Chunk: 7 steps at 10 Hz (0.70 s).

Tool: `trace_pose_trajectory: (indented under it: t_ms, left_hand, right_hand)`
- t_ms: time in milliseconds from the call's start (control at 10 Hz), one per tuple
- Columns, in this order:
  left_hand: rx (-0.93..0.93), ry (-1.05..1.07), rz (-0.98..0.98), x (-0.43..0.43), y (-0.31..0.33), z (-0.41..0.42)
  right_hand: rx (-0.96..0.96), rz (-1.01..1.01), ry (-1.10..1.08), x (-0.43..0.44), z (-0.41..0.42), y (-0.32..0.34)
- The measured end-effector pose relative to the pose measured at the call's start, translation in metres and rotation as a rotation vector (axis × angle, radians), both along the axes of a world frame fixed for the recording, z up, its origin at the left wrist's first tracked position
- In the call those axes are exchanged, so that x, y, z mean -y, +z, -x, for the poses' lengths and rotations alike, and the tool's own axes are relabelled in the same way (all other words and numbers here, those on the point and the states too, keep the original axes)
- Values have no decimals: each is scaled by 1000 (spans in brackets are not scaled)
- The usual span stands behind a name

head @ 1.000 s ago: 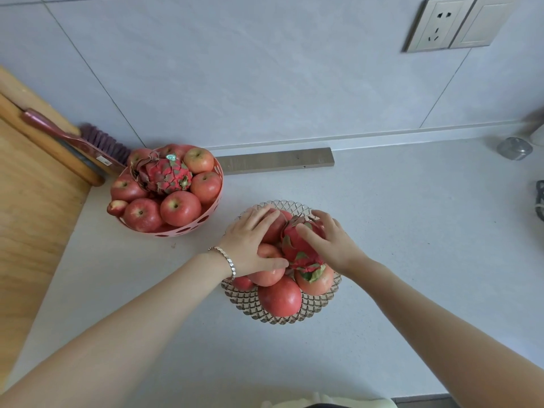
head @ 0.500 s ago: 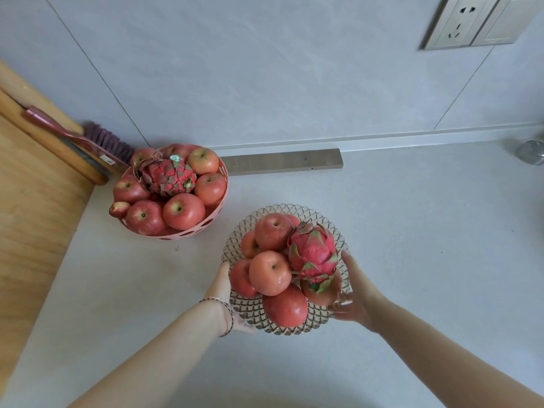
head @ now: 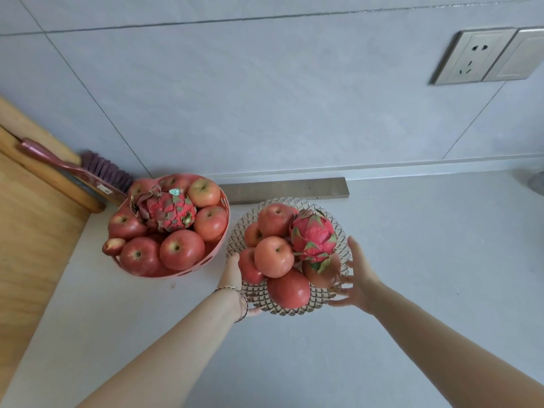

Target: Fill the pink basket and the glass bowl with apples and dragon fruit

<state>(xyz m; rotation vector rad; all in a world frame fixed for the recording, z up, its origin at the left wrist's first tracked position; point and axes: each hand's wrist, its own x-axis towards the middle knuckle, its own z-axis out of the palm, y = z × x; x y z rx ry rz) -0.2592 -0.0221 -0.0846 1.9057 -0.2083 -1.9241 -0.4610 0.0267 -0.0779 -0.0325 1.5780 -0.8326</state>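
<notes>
The glass bowl [head: 295, 311], heaped with apples [head: 273, 256] and a dragon fruit [head: 313, 235], is just beside the full pink basket [head: 188, 271]. The right hand [head: 360, 278] is spread open against its rim; the left hand [head: 232, 272] flanks the other side, grip unclear

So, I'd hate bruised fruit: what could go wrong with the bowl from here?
In the bowl, the dragon fruit sits atop heaped apples; a jolt from the left hand or right hand at its rim could topple it. Bowl and basket nearly meet; sliding left may knock them together.
</notes>
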Motion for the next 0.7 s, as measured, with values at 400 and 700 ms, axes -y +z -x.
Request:
trace_pose_trajectory:
  t_ms: [400, 700]
  left_hand:
    - [289, -85, 379, 27, 5, 22]
    - [617, -634, 892, 36, 106, 24]
  right_hand:
    - [-307, 36, 157, 49, 10, 14]
    - [-729, 258, 601, 35, 20, 122]
